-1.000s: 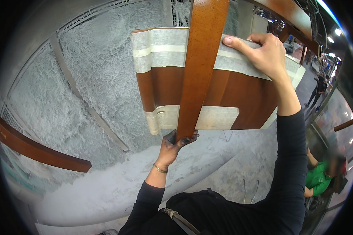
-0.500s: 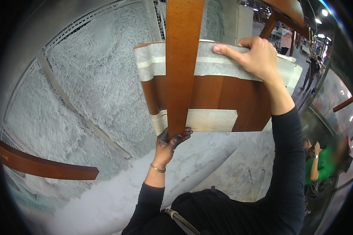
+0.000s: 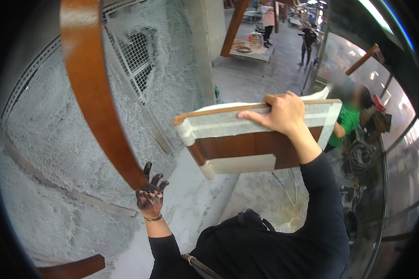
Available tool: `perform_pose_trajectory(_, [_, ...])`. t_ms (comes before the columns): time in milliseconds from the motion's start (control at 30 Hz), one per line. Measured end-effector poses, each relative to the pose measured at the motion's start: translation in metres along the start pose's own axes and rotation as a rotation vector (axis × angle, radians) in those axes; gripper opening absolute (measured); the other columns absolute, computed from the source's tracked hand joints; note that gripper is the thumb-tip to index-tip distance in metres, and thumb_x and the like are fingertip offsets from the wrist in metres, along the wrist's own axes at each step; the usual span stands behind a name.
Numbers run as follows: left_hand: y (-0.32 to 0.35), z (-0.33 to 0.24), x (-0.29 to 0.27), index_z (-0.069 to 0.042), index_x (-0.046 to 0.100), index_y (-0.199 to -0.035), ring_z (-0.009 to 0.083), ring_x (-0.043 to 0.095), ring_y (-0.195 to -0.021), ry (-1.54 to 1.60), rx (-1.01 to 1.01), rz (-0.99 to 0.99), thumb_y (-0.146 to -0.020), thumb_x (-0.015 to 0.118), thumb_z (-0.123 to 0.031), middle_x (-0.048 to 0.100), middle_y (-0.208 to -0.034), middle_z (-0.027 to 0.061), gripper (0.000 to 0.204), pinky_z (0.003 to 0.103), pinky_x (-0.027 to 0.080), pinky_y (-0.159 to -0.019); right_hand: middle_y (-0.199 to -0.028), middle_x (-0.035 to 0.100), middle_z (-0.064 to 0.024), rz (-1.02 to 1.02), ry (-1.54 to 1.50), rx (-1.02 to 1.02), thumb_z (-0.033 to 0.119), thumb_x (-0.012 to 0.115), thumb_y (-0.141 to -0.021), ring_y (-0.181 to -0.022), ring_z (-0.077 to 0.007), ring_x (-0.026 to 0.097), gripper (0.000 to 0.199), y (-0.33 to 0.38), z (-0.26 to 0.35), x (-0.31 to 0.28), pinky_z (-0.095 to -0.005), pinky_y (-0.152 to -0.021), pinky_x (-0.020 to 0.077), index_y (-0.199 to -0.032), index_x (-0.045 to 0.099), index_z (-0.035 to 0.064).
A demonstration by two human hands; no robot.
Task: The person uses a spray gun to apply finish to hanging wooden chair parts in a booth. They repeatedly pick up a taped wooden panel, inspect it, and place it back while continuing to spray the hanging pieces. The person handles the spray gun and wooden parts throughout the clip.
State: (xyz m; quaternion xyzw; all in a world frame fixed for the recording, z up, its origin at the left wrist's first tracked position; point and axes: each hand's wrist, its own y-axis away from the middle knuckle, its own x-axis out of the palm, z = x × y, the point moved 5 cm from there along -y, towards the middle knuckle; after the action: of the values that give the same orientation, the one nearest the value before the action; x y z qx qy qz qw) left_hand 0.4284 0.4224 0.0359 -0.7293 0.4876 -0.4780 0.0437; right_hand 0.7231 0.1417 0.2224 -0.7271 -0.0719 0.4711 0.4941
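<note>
My right hand [image 3: 277,114] grips the top edge of a brown wooden panel [image 3: 246,146] and holds it up edge-on in front of me. White tape [image 3: 219,125] covers the panel's upper band and lower left corner. My left hand [image 3: 150,197] is stained dark, its palm faces me and its fingers are spread. Its fingertips meet the lower end of a long curved brown wooden strip [image 3: 91,93] that rises to the top left. A thin bracelet sits on that wrist.
A wall caked in grey-white overspray [image 3: 46,139] with a mesh grille [image 3: 137,58] fills the left. Another brown wooden piece [image 3: 74,267] lies at the bottom left. A person in a green shirt [image 3: 347,121] crouches on the right. A table [image 3: 251,49] and standing people are far behind.
The strip has swung left, away from the panel, and my left hand's fingers have spread off its end. My right hand has tipped the panel down and to the right. The view has turned toward the aisle.
</note>
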Motion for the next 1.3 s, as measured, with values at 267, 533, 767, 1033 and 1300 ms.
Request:
perform_pose_trajectory(267, [0.016,0.179,0.010,-0.005,0.035,-0.156,0.0362,0.055,-0.133,-0.203,-0.705,0.076,-0.089,0.072,-0.048,0.050,-0.148,0.0186,0.088,0.052,0.044,-0.112,-0.046,0.053,-0.0067,0.122,0.153,0.264,0.077,0.081,-0.063,-0.047,-0.0284,0.059,0.072,0.099,-0.065,-0.058,-0.0374,-0.053,0.0488,-0.055,0.066,0.0064])
perform_pose_trajectory(533, [0.043,0.327,0.081,0.000,0.039,-0.152,0.0240,0.047,-0.139,-0.625,-0.887,0.353,-0.081,0.089,-0.022,0.051,-0.147,0.0140,0.090,0.039,0.043,-0.112,-0.049,0.060,-0.0139,0.293,0.273,0.624,0.079,0.078,-0.064,-0.050,-0.0344,0.065,0.074,0.191,-0.161,-0.082,-0.0421,-0.053,0.0525,-0.063,0.073,0.0052])
perform_pose_trajectory(767, [0.047,0.429,0.134,0.005,0.058,-0.134,0.0207,0.064,-0.116,-0.707,-1.020,0.452,-0.087,0.083,-0.024,0.069,-0.125,0.0132,0.061,0.035,0.049,-0.104,-0.049,0.057,-0.0166,0.569,0.258,0.962,0.080,0.075,-0.067,-0.052,-0.0369,0.062,0.080,0.267,-0.281,-0.061,-0.0448,-0.055,0.0491,-0.060,0.069,0.0012])
perform_pose_trajectory(1033, [0.022,0.516,0.176,0.004,0.057,-0.137,0.0252,0.062,-0.123,-0.779,-0.901,0.622,-0.085,0.083,-0.033,0.067,-0.131,0.0168,0.068,0.039,0.044,-0.110,-0.050,0.054,-0.0182,0.412,0.223,1.010,0.072,0.081,-0.068,-0.049,-0.0368,0.055,0.077,0.319,-0.367,-0.047,-0.0462,-0.052,0.0421,-0.058,0.061,-0.0011])
perform_pose_trajectory(1300, [0.011,0.527,0.178,0.003,0.059,-0.136,0.0291,0.065,-0.120,-0.875,-0.849,0.519,-0.082,0.084,-0.041,0.068,-0.130,0.0199,0.074,0.039,0.048,-0.106,-0.049,0.051,-0.0169,0.454,0.110,0.913,0.070,0.082,-0.069,-0.048,-0.0372,0.053,0.073,0.310,-0.407,-0.009,-0.0459,-0.050,0.0402,-0.059,0.061,0.0006])
